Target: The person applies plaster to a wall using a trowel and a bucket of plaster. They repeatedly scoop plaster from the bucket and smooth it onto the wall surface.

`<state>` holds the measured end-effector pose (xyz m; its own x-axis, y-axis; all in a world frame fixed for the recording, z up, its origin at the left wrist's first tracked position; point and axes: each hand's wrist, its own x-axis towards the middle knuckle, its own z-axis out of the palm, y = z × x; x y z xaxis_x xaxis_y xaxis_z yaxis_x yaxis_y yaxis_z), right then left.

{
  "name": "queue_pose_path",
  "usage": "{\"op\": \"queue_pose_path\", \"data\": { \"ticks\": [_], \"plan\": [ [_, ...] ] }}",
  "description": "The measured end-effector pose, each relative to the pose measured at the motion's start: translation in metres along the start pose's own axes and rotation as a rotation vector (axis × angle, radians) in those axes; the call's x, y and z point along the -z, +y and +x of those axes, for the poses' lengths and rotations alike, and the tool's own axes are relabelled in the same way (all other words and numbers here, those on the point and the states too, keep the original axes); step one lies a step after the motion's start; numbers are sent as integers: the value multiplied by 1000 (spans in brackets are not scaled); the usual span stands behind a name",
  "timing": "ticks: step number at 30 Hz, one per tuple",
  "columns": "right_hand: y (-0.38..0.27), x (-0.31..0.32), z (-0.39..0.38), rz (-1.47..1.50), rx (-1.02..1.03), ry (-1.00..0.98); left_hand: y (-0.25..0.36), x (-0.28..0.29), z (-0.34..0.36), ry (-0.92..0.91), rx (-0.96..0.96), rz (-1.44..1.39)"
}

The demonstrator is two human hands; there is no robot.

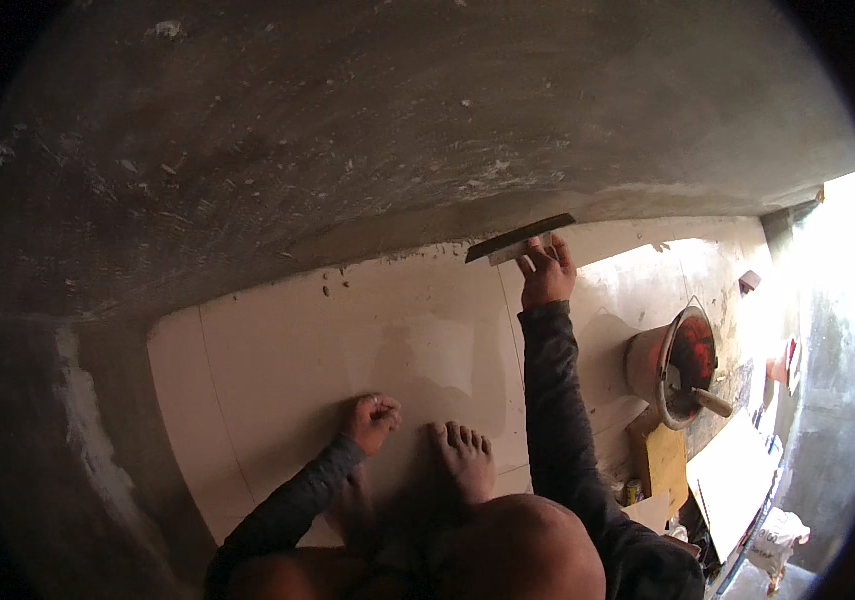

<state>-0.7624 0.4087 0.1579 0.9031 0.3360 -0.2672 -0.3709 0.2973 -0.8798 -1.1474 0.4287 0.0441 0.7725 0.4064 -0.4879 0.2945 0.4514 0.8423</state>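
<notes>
My right hand (548, 275) grips a plastering trowel (520, 239) by its handle, arm stretched forward. The trowel's long dark blade is tilted, close to the foot of the grey plastered wall (368, 110); whether its edge touches the wall I cannot tell. Over the pale tiled floor (418, 340), near my bare foot (466, 460), my left hand (373, 422) is closed with fingers curled. No tool shows in it, only a small bright spot on a finger. Rough pale flecks and streaks mark the wall.
To the right a bucket (648, 362) with reddish insides leans over, a wooden-handled tool (713, 403) at its mouth. Below it are a yellowish board (666, 462), a white panel (736, 485) and a white bag (780, 535). Small crumbs (328, 291) dot the floor by the wall.
</notes>
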Motion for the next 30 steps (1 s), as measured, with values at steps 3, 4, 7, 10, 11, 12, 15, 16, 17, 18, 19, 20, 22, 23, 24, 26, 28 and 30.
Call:
{"op": "queue_pose_path", "data": {
  "ticks": [3,4,7,10,11,12,15,16,17,18,19,20,22,23,24,26,28,30],
  "plan": [
    [3,-2,13,-70,90,-5,1,-1,-5,26,39,22],
    [4,-8,13,-48,135,-47,1,-1,-6,36,45,35],
    [13,-43,-2,-103,209,-39,1,-2,-6,36,30,29],
    [36,-73,-47,-279,218,-90,0,-4,-1,3,32,-184],
    [44,-81,-60,-217,214,-122,0,-4,1,5,15,-155],
    [44,-80,-67,-142,172,-259,0,-4,3,-6,6,-136],
    [38,-67,-75,42,98,-268,1,1,5,-58,9,-69],
    [35,-60,-71,93,79,-215,1,2,4,-61,-12,-58],
    [29,-50,-63,49,46,-183,-1,3,2,-53,-5,-43],
    [26,-41,-57,14,-7,-121,-3,3,0,-34,-17,-40],
    [26,-31,-54,43,-18,-131,-7,2,-2,-24,-48,-53],
    [28,-22,-50,52,-63,-142,-10,0,-4,0,-32,-47],
    [47,-11,-47,124,-199,-160,-12,-2,-4,23,-18,-51],
    [60,-7,-47,183,-291,-145,-8,-1,-1,79,-79,16],
    [73,-4,-47,240,-380,-128,-2,0,5,129,-118,90],
    [107,-5,-57,305,-504,-194,18,4,15,153,-129,74],
    [137,-17,-67,239,-543,-321,54,21,32,93,-151,-122],
    [154,-32,-78,56,-579,-361,89,24,50,206,-58,-366]
  ]
}}
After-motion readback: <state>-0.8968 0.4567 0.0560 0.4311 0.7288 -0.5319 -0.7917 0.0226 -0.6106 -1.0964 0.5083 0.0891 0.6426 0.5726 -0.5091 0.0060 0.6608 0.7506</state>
